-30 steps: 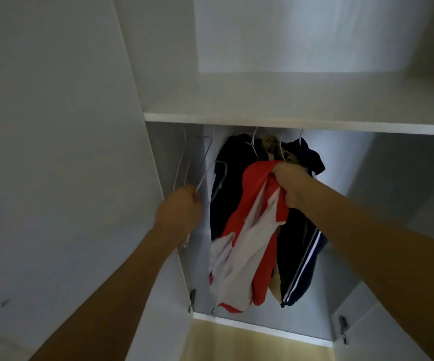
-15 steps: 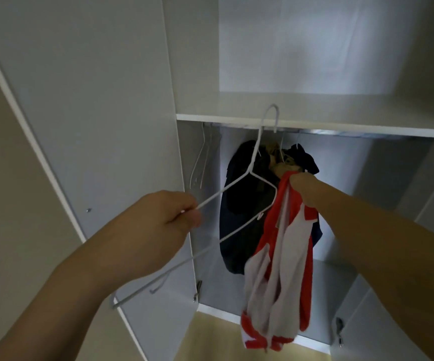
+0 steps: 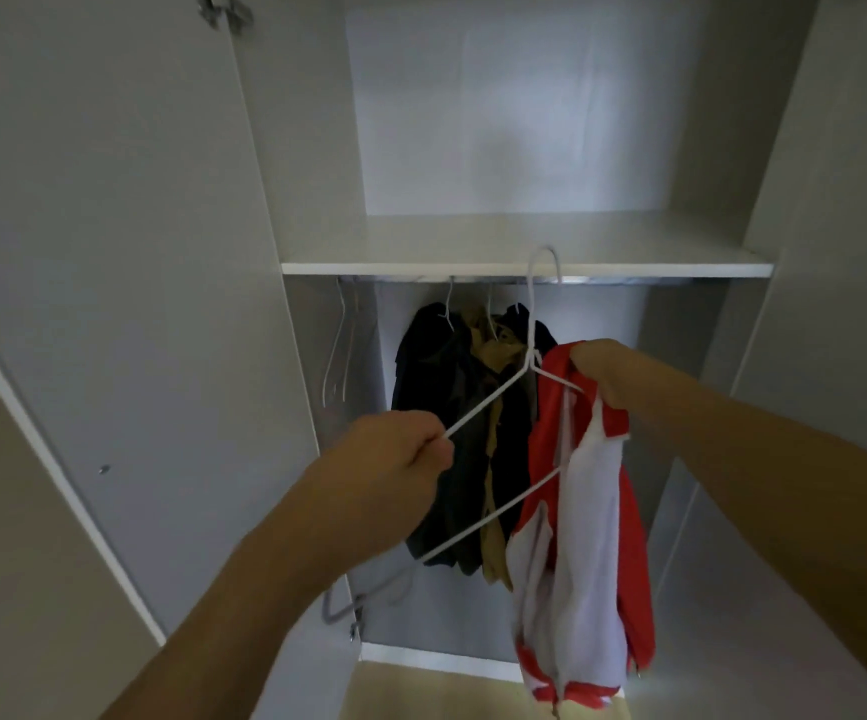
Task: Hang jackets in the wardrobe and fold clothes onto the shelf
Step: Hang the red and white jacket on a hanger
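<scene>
Step in hand: dressing a hanger with the jacket, before hanging.

Left hand (image 3: 395, 459): fingers curled tight around one sloping arm of a white wire hanger (image 3: 483, 407); the hanger's hook rises above and to the right of this hand, in front of the shelf edge.

Right hand (image 3: 602, 371): closed on the collar end of a red and white jacket (image 3: 582, 517), which hangs limp below it. The hanger's other arm touches the jacket just left of this hand; whether it is already inside the collar cannot be told.

Next move, as judged: thread the free hanger arm into the jacket's shoulder, then seat the second shoulder, then lift the hook to the rail (image 3: 602, 279) above both hands.

Beyond the hands: dark and olive garments (image 3: 452, 433) already hanging; spare hangers (image 3: 340, 350) on the rail up and left of the left hand.

Surface and room: white wardrobe, shelf (image 3: 524, 241) above the rail, door (image 3: 109, 304) standing open left of the left hand, pale wood floor (image 3: 421, 693) below.
</scene>
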